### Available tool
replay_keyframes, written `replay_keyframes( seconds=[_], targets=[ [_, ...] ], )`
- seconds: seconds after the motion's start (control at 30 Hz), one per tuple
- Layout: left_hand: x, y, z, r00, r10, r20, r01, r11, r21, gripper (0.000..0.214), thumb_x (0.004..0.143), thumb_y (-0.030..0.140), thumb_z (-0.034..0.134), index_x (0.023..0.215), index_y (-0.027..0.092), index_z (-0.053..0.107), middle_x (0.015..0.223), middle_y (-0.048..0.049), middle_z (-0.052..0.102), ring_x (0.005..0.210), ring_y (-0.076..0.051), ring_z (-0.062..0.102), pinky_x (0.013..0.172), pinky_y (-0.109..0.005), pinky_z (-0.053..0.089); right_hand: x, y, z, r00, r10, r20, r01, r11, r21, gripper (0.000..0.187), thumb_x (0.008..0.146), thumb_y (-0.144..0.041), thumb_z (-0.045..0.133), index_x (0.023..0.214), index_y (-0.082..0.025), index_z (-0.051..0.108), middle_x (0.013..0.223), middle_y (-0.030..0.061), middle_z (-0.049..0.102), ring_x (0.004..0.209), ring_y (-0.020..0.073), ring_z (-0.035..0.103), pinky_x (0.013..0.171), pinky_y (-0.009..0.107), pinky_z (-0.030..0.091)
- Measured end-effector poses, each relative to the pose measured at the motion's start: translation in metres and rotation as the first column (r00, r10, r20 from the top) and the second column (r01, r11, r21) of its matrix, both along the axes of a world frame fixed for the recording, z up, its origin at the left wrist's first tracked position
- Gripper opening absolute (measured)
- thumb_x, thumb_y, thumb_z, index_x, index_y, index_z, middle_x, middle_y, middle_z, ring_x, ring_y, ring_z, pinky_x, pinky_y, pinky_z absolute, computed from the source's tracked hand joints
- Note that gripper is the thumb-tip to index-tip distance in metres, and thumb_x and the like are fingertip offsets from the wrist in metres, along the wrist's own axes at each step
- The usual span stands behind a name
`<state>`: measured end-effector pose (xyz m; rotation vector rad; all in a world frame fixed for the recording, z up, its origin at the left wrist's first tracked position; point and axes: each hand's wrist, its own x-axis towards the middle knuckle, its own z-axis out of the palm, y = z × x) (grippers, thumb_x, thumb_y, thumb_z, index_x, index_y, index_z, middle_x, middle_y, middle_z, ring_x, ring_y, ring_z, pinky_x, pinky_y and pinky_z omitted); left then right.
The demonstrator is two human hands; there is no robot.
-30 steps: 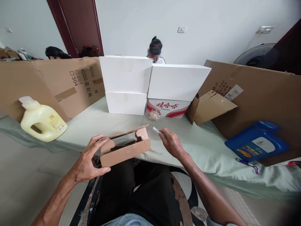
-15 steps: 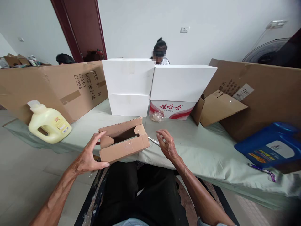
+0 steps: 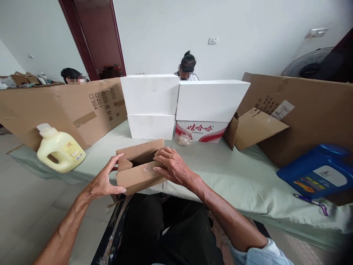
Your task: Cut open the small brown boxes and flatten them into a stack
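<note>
A small brown cardboard box (image 3: 140,178) with its top side open stands near the front edge of the cloth-covered table (image 3: 209,169). My left hand (image 3: 106,180) grips its left end, thumb on the front side and fingers at the back corner. Over the right end lies my right hand (image 3: 175,167), its bent fingers on the end flap and upper rim. The box's right end is covered by this hand, and the inside shows only as dark shadow.
White boxes (image 3: 150,95) and a red-and-white carton (image 3: 201,131) stand behind, with crumpled clear tape (image 3: 184,139) in front. Large cartons (image 3: 91,110) flank the table. A yellow jug (image 3: 62,151) is left; a blue jug (image 3: 314,171) and purple pen-like item (image 3: 310,200) are right. People sit beyond.
My right hand has moved left onto the box's right end. The slim white item that lay beside it is out of sight. My left hand keeps its hold.
</note>
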<state>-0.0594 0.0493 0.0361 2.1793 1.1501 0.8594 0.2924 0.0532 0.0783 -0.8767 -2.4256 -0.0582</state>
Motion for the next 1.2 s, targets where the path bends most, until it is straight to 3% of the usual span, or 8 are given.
replay_keyframes(
  seconds=[0.23, 0.43, 0.7, 0.8, 0.93, 1.03, 1.13, 1.2],
  targets=[
    [0.008, -0.006, 0.000, 1.000, -0.028, 0.001, 0.028, 0.998, 0.051, 0.107, 0.075, 0.044, 0.089, 0.167, 0.029, 0.037, 0.167, -0.0160, 0.047, 0.151, -0.040, 0.053, 0.122, -0.058, 0.050, -0.014, 0.020, 0.030, 0.990, -0.121, -0.067, 0.128, 0.984, 0.122, 0.024, 0.108, -0.027, 0.067, 0.130, -0.020, 0.072, 0.129, 0.0149, 0.070, 0.119, 0.0295, 0.057, 0.099, 0.042, 0.044],
    [0.007, -0.010, -0.003, 1.000, -0.014, -0.023, 0.016, 0.996, 0.086, 0.107, 0.074, 0.043, 0.088, 0.168, 0.032, 0.037, 0.163, -0.0134, 0.051, 0.149, -0.039, 0.055, 0.121, -0.056, 0.052, -0.028, 0.042, 0.040, 0.985, -0.055, -0.162, 0.028, 0.986, -0.164, 0.023, 0.110, -0.019, 0.062, 0.097, -0.019, 0.080, 0.093, 0.0035, 0.074, 0.082, 0.0158, 0.061, 0.074, 0.030, 0.039],
    [0.009, -0.011, 0.002, 0.999, -0.030, -0.035, 0.032, 0.997, 0.075, 0.107, 0.075, 0.042, 0.087, 0.168, 0.032, 0.036, 0.163, -0.0130, 0.049, 0.150, -0.039, 0.053, 0.120, -0.057, 0.052, -0.032, 0.047, 0.053, 0.986, -0.081, -0.148, 0.021, 0.929, -0.369, 0.015, 0.104, -0.021, 0.068, 0.096, -0.020, 0.081, 0.097, 0.0028, 0.078, 0.080, 0.0144, 0.064, 0.074, 0.028, 0.040],
    [0.007, -0.010, 0.001, 0.999, -0.026, -0.041, 0.030, 0.996, 0.082, 0.106, 0.075, 0.042, 0.087, 0.168, 0.032, 0.036, 0.163, -0.0128, 0.049, 0.150, -0.039, 0.054, 0.120, -0.056, 0.053, -0.028, 0.048, 0.052, 0.980, -0.080, -0.180, 0.016, 0.943, -0.333, 0.019, 0.105, -0.018, 0.065, 0.092, -0.018, 0.078, 0.094, 0.0034, 0.076, 0.081, 0.0149, 0.063, 0.075, 0.028, 0.041],
    [-0.001, -0.006, 0.004, 0.998, -0.025, -0.053, 0.029, 0.997, 0.076, 0.103, 0.076, 0.046, 0.088, 0.165, 0.031, 0.039, 0.162, -0.0126, 0.052, 0.147, -0.039, 0.057, 0.119, -0.057, 0.054, -0.013, 0.050, 0.033, 0.949, -0.138, -0.285, 0.074, 0.971, -0.226, 0.010, 0.103, -0.022, 0.069, 0.110, -0.019, 0.076, 0.107, 0.0066, 0.076, 0.099, 0.0199, 0.064, 0.086, 0.031, 0.044],
    [0.001, -0.001, 0.019, 0.996, 0.083, -0.029, -0.080, 0.992, 0.099, 0.081, 0.081, 0.057, 0.085, 0.149, 0.028, 0.052, 0.153, -0.0130, 0.060, 0.137, -0.037, 0.066, 0.112, -0.055, 0.059, -0.005, 0.051, 0.016, 0.923, -0.171, -0.345, 0.091, 0.967, -0.236, 0.011, 0.104, -0.019, 0.062, 0.103, -0.020, 0.073, 0.100, 0.0040, 0.074, 0.092, 0.0187, 0.065, 0.084, 0.031, 0.046],
    [0.017, 0.009, 0.048, 0.976, 0.220, 0.004, -0.214, 0.948, 0.236, 0.057, 0.090, 0.059, 0.077, 0.133, 0.027, 0.060, 0.142, -0.0108, 0.067, 0.130, -0.034, 0.069, 0.109, -0.050, 0.059, -0.006, 0.051, 0.008, 0.908, -0.181, -0.377, 0.101, 0.969, -0.224, 0.013, 0.103, -0.018, 0.060, 0.094, -0.022, 0.070, 0.094, 0.0023, 0.073, 0.087, 0.0183, 0.064, 0.082, 0.031, 0.045],
    [0.035, 0.020, 0.071, 0.978, 0.203, -0.055, -0.177, 0.933, 0.313, 0.047, 0.095, 0.057, 0.072, 0.130, 0.027, 0.065, 0.136, -0.0091, 0.070, 0.127, -0.031, 0.069, 0.106, -0.046, 0.058, -0.009, 0.050, 0.008, 0.907, -0.194, -0.373, 0.112, 0.967, -0.231, 0.013, 0.102, -0.018, 0.060, 0.094, -0.023, 0.069, 0.094, 0.0021, 0.072, 0.086, 0.0183, 0.064, 0.080, 0.031, 0.045]
  ],
)
